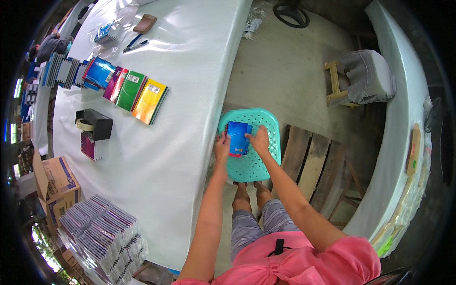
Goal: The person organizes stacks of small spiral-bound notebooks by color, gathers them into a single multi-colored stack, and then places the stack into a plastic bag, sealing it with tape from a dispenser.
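A blue spiral notebook (238,137) lies over a teal perforated plastic basket (251,171), with the edge of a red cover (235,155) showing beneath it. My left hand (222,146) closes on the notebook's left edge. At its right edge, my right hand (259,141) pinches the notebook between thumb and fingers. How many notebooks are in the grip is hidden.
On the white-covered table at left lie a yellow notebook (150,101), a green notebook (129,90), pliers (135,43), a black tape dispenser (97,124), a carton (59,183) and wrapped notebook stacks (102,232). A wooden bench (311,161) and a covered stool (365,78) stand at right.
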Demonstrator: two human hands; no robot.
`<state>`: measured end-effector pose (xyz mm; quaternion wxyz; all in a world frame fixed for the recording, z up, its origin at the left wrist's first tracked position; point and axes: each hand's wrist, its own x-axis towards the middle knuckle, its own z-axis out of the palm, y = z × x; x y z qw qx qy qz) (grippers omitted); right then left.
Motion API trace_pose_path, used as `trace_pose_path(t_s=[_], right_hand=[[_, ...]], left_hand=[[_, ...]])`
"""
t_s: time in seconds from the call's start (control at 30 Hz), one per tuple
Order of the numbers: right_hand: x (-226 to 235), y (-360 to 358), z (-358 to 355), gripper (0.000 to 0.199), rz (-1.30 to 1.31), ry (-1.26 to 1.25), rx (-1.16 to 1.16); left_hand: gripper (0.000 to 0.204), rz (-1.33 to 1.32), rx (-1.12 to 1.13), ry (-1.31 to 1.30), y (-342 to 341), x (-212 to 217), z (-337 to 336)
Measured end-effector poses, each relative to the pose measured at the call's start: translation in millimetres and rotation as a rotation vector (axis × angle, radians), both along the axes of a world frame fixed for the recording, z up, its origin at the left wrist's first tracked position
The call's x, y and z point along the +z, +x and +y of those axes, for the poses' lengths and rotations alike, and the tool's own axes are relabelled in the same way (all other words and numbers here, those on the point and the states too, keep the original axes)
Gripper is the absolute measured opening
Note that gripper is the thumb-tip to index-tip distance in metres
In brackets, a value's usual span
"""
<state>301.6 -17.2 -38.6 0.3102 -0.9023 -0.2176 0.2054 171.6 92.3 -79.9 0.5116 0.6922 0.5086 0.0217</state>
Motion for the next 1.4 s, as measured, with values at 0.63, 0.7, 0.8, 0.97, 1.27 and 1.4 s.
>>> trace_pose_path(t_s=[0.63,0.7,0.8,0.97,1.27,1.4], right_hand=[[115.4,-29.9,-72.3,0.039,1.074,0.522,-0.348],[150.8,-34.3,-46.4,0.038,1.07,0.556,-0.314],[195.4,-57.0,21.4,0.037,1.184,0.557,-0.171],[201.5,-109.4,127.8,0.043,0.977,0.495,-0.038],[193.5,-30.3,195.0,0.043,0.356,-0.216,0.675],[212.3,33.2,296.6,0.039,-0.001,-0.01,0.782]], left_hand=[[0.073,-0.254,-0.45,0.204,-91.2,182.8,-71.5],[0.07,-0.268,-0.329,0.518,-123.5,205.0,-38.4],[0.067,-0.3,-0.074,0.58,-155.7,216.1,17.5],[0.068,-0.491,0.063,0.479,-160.3,198.4,71.4],[0.072,-0.154,-0.004,0.7,-145.4,194.9,69.2],[0.066,-0.089,-0.059,0.62,-147.2,199.7,70.3]])
